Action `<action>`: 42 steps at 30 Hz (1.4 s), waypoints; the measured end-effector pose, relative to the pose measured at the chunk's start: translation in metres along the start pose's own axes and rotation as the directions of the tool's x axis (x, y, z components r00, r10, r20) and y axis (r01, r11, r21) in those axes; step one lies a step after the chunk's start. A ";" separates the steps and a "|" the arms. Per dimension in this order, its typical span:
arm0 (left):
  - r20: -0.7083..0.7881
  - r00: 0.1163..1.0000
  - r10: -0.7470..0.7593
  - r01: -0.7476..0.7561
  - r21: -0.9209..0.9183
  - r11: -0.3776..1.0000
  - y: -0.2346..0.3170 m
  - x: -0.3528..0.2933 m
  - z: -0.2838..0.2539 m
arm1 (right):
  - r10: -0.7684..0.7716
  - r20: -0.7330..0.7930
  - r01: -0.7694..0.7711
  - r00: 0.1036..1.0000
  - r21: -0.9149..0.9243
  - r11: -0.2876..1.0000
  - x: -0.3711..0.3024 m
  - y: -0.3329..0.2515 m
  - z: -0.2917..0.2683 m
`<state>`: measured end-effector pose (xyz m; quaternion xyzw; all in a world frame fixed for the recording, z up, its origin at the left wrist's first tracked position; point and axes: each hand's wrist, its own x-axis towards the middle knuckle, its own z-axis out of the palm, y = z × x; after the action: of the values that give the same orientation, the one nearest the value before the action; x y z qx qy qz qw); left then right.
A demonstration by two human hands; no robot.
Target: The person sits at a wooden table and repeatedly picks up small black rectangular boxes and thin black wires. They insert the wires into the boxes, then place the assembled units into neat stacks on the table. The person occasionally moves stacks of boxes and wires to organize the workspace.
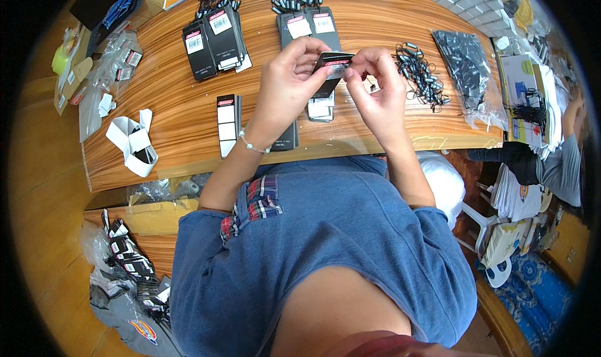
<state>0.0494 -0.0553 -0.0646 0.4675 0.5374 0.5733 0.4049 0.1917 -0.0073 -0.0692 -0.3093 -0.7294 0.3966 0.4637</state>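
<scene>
In my left hand (289, 75) is a black hang tag (325, 89) with a red-and-white band at its top, tilted above the table. The thumb and fingers of my right hand (380, 85) are pinched together at the tag's upper right corner; whatever small piece may be between them is hidden. Just behind my hands lies a pile of black hang tags (310, 24) with white stickers and black strings. Beneath my left forearm sit more black tags (287, 139), partly covered. Next to them lies a strip of white labels (226, 120) with black edges.
Another tag stack (216, 47) lies at the back left. On the right are loose black strings (419, 78) and a plastic bag of them (468, 69). A coiled white ribbon (133, 145) sits at left. A co-worker's arm (566, 163) shows at far right.
</scene>
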 end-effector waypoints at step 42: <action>0.089 0.895 0.437 -0.440 0.331 0.835 0.002 -0.002 -0.006 | 0.089 -0.058 0.011 0.994 0.889 0.458 0.049 -0.003 -0.036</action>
<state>0.0445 -0.0588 -0.0631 0.6440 0.5054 0.5461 0.1780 0.2061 0.0424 -0.0363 -0.0584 -0.3862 0.7130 0.5822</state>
